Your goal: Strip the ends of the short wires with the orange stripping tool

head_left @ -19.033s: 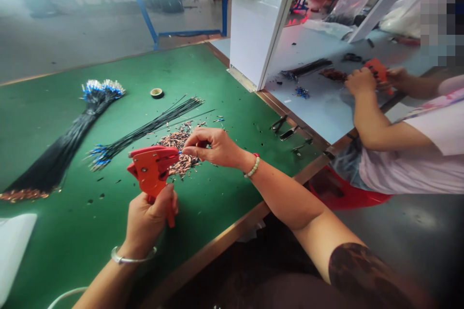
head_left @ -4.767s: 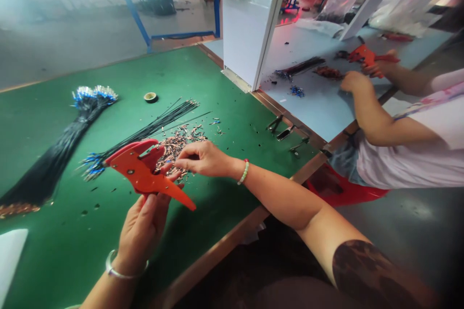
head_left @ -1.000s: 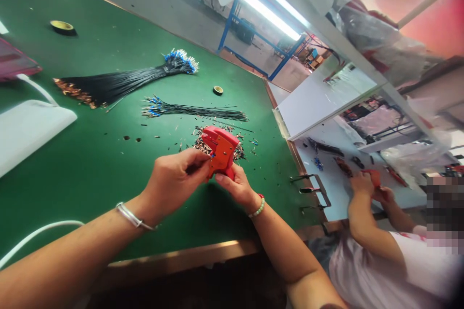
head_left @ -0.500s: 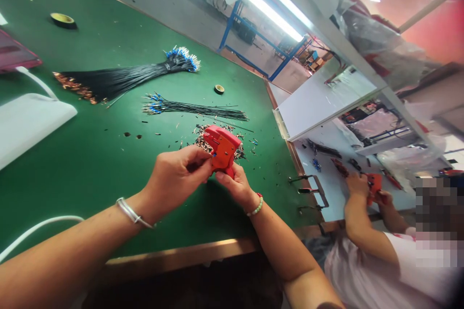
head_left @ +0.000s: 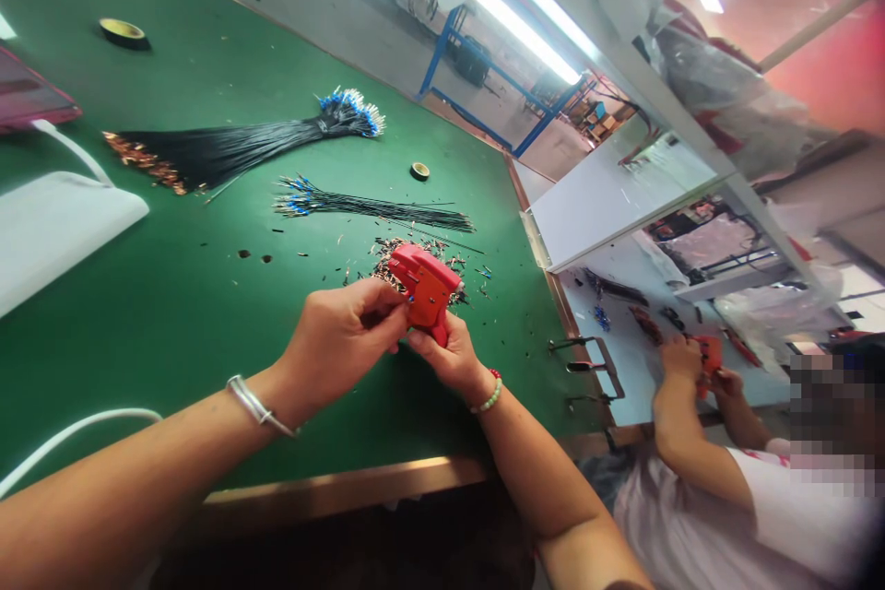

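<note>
My right hand (head_left: 453,352) is wrapped round the handle of a red and orange wire stripper (head_left: 434,293), held upright over the bench. My left hand (head_left: 352,332) is closed in a pinch against the tool's left side. A tiny blue spot shows at those fingertips, but what they hold is too small to make out. Behind the stripper lies a heap of copper and black clippings (head_left: 382,260). Farther back is a loose bundle of thin black wires (head_left: 387,208) with blue-and-metal ends on the left.
A large tied bundle of black wires (head_left: 241,147) with copper ends lies at the back left of the green bench (head_left: 228,323). Two tape rolls, yellow (head_left: 123,32) and small (head_left: 419,171), sit there. A white device (head_left: 62,226) stands left. Right, a co-worker (head_left: 705,461) holds an orange tool.
The view has shifted very slightly. Both my hands and the wire stripper keep almost the same place and grip. The co-worker's head and arms have moved a little.
</note>
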Tool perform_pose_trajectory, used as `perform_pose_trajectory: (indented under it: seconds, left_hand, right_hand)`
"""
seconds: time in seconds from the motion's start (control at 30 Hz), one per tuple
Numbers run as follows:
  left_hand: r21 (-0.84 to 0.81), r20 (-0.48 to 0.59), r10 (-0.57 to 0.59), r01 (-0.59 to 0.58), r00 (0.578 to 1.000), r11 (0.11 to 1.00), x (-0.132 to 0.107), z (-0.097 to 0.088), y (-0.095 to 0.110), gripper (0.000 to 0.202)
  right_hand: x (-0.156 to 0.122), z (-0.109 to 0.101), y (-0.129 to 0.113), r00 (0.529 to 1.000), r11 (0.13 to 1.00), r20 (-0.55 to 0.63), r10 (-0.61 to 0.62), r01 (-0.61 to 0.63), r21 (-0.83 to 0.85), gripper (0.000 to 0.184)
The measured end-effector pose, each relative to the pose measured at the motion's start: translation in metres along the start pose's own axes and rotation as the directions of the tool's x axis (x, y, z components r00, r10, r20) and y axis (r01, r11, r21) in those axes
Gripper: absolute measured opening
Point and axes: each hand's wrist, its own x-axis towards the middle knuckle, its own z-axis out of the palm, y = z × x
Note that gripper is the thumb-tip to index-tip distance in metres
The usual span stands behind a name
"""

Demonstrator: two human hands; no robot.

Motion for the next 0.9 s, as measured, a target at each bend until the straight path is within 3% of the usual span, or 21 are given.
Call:
perform_pose_trajectory:
  seconds: [0.5,0.9]
  left_hand:
    - [-0.071,0.063,-0.047,0.051,0.997,0.996,0.0011,0.0001,0.0036,0.014]
    - [-0.16,0.082,-0.06,0.073,0.995,0.984,0.0026,0.001,0.0088,0.014]
  right_hand:
    - [-0.0007,0.0038,-0.0041,0.993,0.997,-0.097,0.067,-0.07,-0.031,0.053]
    - [-0.006,0.0075,0.005,0.991,0.997,-0.132,-0.002,-0.008,-0.081,0.037]
